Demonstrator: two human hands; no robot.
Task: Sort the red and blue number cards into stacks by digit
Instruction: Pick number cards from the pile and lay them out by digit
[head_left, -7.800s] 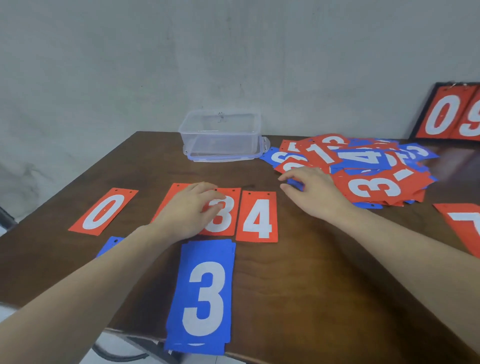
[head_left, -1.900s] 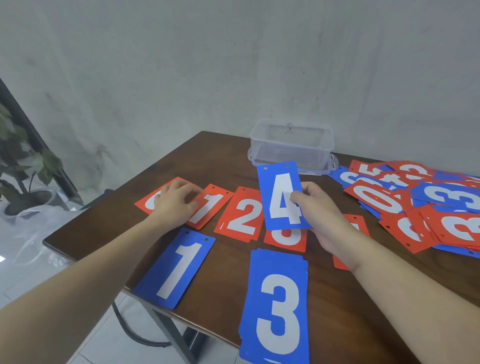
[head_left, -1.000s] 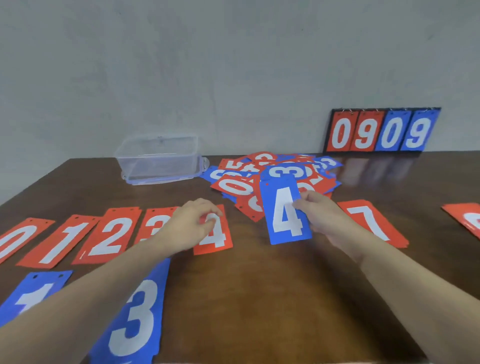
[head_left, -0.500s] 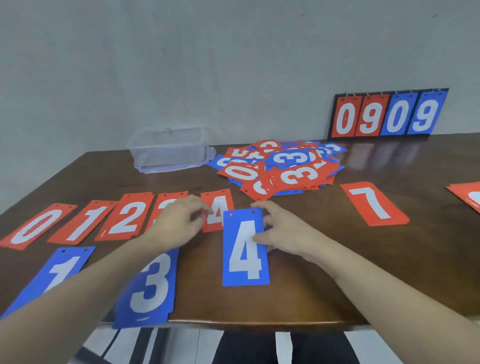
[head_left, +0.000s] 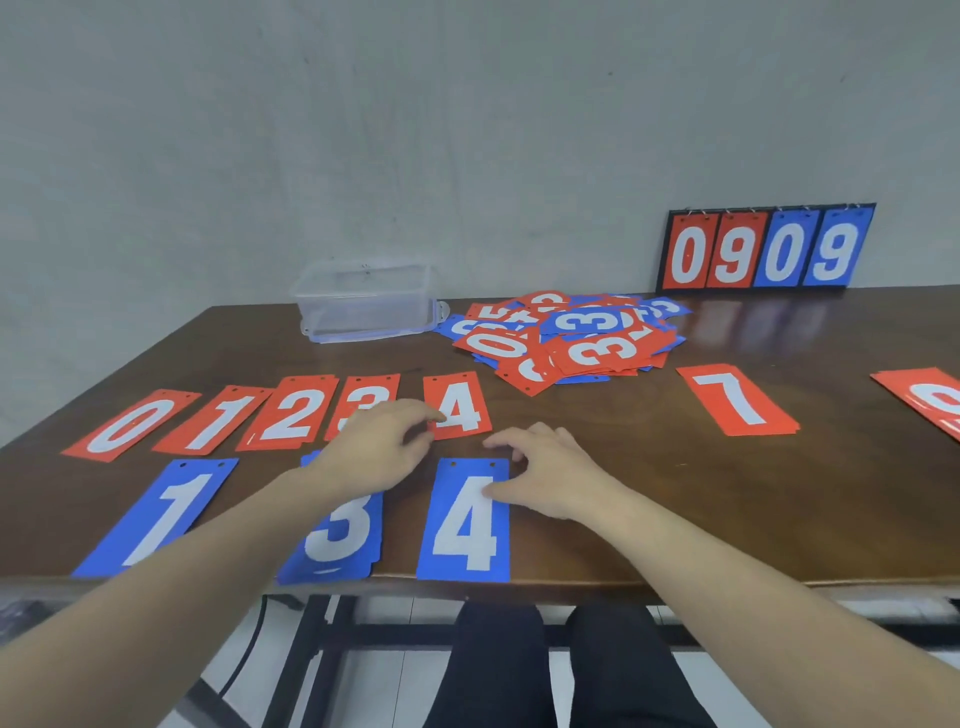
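My right hand (head_left: 545, 475) presses the blue 4 card (head_left: 465, 525) with relaxed fingers; overhanging the tabletop (head_left: 649, 499) edge, it may slip off.

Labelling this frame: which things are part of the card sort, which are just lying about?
Job: red row 0 to 4, red 7, blue 1, blue 3, blue 4, unsorted pile.
Lying about: clear plastic box, scoreboard showing 0909.

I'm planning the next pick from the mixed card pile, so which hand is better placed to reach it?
Right. The right hand lies nearer the mixed pile, far right of centre; the left hand sits over the red 3.
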